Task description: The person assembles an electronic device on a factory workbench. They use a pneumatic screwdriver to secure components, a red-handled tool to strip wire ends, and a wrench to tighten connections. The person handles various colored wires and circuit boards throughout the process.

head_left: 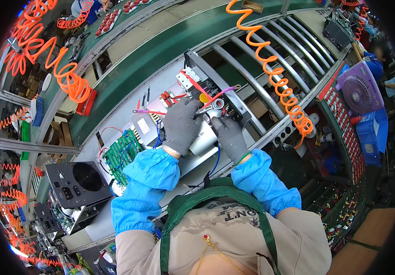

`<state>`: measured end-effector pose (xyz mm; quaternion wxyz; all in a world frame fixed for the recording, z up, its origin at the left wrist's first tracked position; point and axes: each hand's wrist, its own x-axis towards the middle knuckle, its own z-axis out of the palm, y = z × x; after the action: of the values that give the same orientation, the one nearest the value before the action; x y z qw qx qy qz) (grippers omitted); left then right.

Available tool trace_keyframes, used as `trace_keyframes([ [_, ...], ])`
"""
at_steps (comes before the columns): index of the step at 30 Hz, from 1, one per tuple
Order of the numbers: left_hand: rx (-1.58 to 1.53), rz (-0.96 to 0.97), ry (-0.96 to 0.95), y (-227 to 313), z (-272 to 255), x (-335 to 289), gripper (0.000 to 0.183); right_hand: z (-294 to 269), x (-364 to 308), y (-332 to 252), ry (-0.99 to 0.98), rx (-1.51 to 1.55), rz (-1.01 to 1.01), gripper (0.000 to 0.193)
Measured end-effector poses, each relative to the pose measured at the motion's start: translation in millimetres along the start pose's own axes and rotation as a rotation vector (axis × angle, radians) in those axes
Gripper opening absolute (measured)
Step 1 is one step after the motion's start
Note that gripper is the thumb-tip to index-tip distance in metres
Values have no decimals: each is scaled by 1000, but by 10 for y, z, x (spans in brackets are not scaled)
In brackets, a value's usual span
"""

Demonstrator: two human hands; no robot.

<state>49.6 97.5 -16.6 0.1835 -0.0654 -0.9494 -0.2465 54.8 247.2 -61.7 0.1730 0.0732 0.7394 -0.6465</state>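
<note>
My left hand [181,127], in a grey glove, is closed round the handle end of a metal wrench [215,106]. The wrench's ring end sits over the top of an open electrical unit. My right hand [230,138], also gloved in grey, has its fingers curled in beside the ring end; what they grip is hidden. Between my hands is a white cylindrical part [204,138]. A red and purple cable [222,93] with a ring lug crosses just beyond the wrench, near a yellow round part [204,98]. A white terminal block [189,79] is farther off.
A green circuit board [120,155] with blue wires lies to the left, near a black housing with a fan [79,184]. Metal rollers [252,78] run to the right. Orange coiled hoses [275,71] hang overhead. A purple fan [361,88] stands far right.
</note>
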Motion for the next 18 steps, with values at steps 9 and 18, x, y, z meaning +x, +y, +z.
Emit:
trace_keyframes([
  [9,4,17,23,-17,31,1,21,-12,38,78,20,-120,-157,32],
  [18,-16,-8,5,9,0,3,24,-58,7,51,-44,75,16,32],
])
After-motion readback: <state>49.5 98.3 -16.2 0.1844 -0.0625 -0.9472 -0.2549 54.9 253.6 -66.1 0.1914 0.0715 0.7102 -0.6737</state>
